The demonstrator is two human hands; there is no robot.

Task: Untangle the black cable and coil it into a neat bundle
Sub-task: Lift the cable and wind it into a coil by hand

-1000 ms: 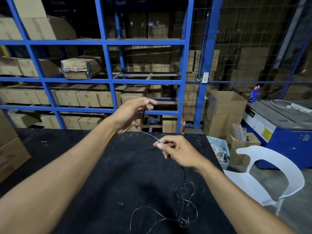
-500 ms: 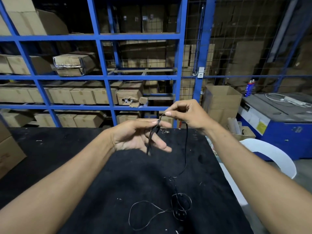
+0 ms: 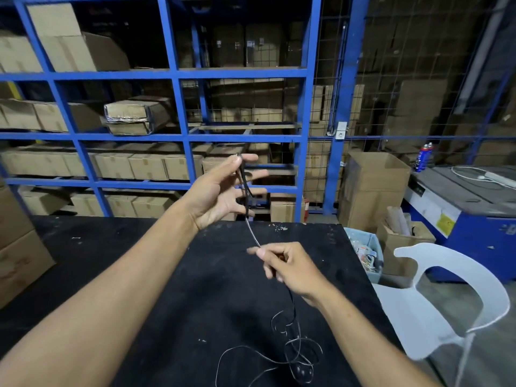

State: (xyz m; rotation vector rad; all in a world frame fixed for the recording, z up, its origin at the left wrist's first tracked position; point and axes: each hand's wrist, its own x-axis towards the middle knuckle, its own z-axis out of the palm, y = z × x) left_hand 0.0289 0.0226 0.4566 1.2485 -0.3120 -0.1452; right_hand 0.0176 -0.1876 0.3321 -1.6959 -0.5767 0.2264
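Note:
A thin black cable (image 3: 252,234) runs taut between my two hands above the black table (image 3: 117,263). My left hand (image 3: 220,191) is raised over the table's far edge, fingers spread, with a few turns of the cable looped across them and the end pinched at the thumb. My right hand (image 3: 287,263) is lower and nearer, pinching the cable between thumb and forefinger. From it the cable drops to a loose tangle (image 3: 296,356) lying on the table near the front edge.
Blue shelving (image 3: 178,107) with several cardboard boxes stands behind the table. A white plastic chair (image 3: 446,303) is at the right, with open boxes, a small bin (image 3: 365,247) and a blue machine (image 3: 460,208) beyond. Stacked boxes (image 3: 16,247) sit at the left edge.
My right hand has dropped from above the left hand to below it, sliding along the cable. My left hand has risen and spread, with cable looped on its fingers.

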